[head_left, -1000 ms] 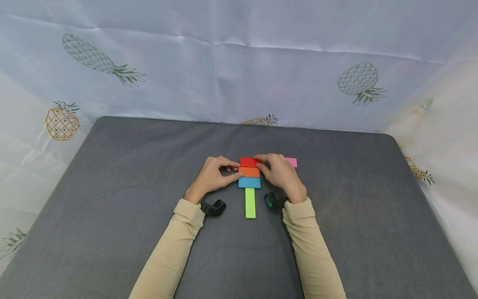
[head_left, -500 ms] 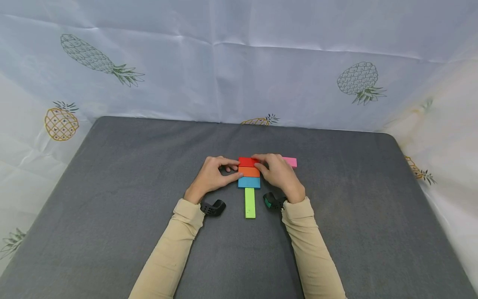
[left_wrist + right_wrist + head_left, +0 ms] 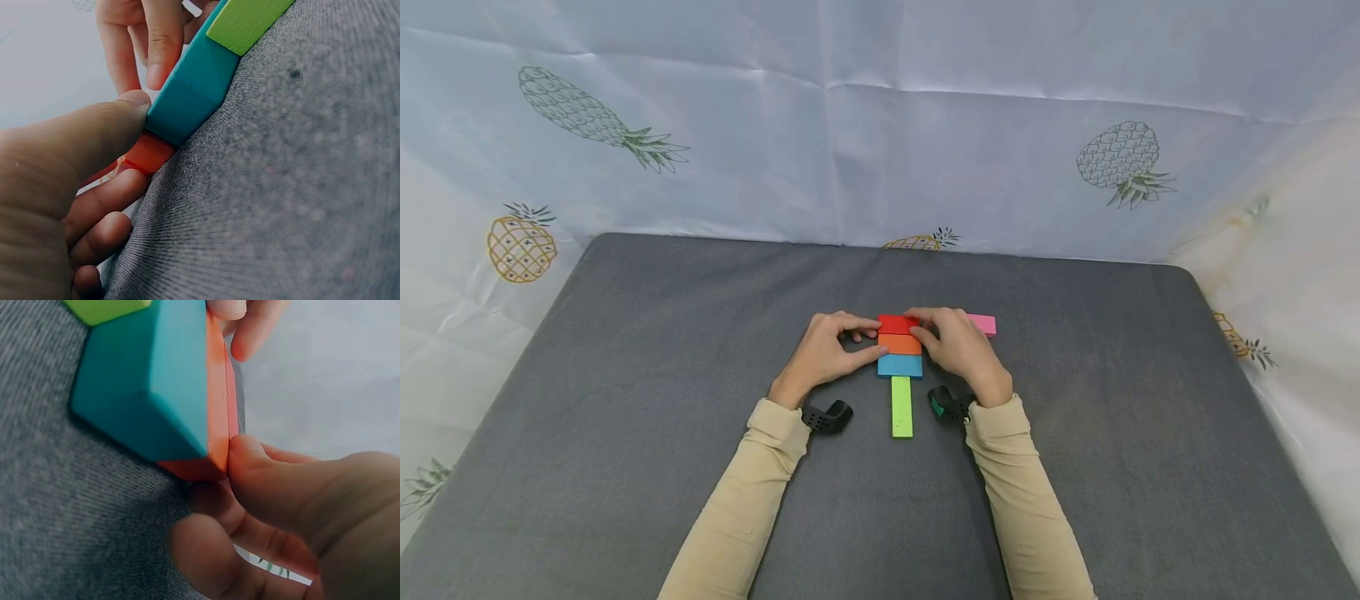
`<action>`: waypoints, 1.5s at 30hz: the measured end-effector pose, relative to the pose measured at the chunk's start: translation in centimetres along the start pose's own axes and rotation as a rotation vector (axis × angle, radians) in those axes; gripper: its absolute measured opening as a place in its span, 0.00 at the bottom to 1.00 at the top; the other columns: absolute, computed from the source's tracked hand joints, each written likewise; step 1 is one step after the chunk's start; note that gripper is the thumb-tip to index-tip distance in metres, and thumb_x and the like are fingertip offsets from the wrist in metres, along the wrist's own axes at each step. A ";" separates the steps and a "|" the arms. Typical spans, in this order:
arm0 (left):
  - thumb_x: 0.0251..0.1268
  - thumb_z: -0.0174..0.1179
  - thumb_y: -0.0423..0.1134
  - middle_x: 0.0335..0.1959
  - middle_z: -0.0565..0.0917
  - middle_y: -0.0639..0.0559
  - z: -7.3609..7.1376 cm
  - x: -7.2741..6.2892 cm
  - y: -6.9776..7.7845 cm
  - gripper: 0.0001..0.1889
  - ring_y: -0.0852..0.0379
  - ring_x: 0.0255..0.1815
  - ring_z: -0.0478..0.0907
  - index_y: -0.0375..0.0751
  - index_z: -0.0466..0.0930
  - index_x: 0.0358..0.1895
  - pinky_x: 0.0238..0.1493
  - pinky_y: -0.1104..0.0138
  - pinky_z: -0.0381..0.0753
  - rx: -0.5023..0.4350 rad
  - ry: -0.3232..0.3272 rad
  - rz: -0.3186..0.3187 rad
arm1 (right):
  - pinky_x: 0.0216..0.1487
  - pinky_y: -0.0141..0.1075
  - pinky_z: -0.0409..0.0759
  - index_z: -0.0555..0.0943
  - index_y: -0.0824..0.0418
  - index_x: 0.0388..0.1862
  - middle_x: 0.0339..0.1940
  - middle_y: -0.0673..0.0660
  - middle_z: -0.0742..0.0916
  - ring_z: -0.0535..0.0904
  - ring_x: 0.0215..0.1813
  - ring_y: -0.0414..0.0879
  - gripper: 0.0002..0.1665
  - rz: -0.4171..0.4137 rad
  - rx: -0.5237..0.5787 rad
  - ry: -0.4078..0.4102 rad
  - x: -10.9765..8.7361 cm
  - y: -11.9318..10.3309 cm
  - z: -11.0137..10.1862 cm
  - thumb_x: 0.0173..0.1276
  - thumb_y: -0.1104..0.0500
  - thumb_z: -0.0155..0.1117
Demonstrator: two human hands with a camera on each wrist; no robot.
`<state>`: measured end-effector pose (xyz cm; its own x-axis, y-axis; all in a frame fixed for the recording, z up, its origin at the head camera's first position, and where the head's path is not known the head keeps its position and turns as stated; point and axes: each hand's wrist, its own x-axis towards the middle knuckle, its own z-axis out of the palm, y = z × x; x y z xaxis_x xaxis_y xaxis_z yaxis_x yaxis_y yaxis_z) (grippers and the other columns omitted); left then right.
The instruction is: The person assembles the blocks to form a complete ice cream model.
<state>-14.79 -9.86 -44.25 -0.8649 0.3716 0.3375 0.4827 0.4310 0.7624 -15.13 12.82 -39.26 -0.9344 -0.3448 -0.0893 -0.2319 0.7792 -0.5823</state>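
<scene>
Four coloured wooden blocks lie joined on the table: a red block farthest, then an orange block, a blue block and, lengthwise towards the person, a lime-green block. My left hand touches their left ends, index fingertip at the red one and thumb at the orange one near the blue. My right hand pinches the right end of the red block between thumb and index finger, hiding that end. In the right wrist view the right thumb sits right at the orange block's edge.
A pink block lies just beyond my right hand, partly hidden by it. Grey cloth covers the table. A pale curtain with printed pineapples hangs behind its far edge.
The red block has slid slightly left with my right hand, so its left end now lines up with the orange block. My left hand has stayed almost still.
</scene>
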 end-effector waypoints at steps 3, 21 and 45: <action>0.56 0.77 0.41 0.36 0.90 0.47 0.0 0.0 0.0 0.17 0.55 0.35 0.81 0.38 0.91 0.49 0.38 0.67 0.79 -0.002 -0.001 -0.003 | 0.25 0.32 0.69 0.82 0.59 0.66 0.24 0.56 0.81 0.73 0.21 0.44 0.21 0.006 0.009 -0.005 0.0 -0.1 -0.1 0.77 0.59 0.63; 0.56 0.77 0.40 0.35 0.90 0.47 0.0 0.1 0.0 0.17 0.55 0.34 0.81 0.38 0.91 0.48 0.38 0.67 0.79 -0.003 -0.012 0.002 | 0.27 0.32 0.70 0.81 0.60 0.66 0.27 0.57 0.84 0.74 0.23 0.44 0.21 0.001 0.002 -0.021 0.2 -0.1 -0.2 0.77 0.59 0.63; 0.58 0.76 0.39 0.37 0.89 0.47 0.1 0.1 -0.2 0.17 0.55 0.36 0.80 0.38 0.90 0.50 0.41 0.66 0.80 -0.013 -0.033 0.001 | 0.22 0.32 0.65 0.82 0.61 0.65 0.26 0.56 0.83 0.68 0.18 0.42 0.21 -0.085 0.024 0.056 -0.2 0.6 -1.4 0.75 0.59 0.65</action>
<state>-14.96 -9.86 -44.41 -0.8591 0.3993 0.3203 0.4819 0.4201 0.7690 -15.44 14.12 -38.44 -0.9254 -0.3788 0.0067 -0.3053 0.7350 -0.6054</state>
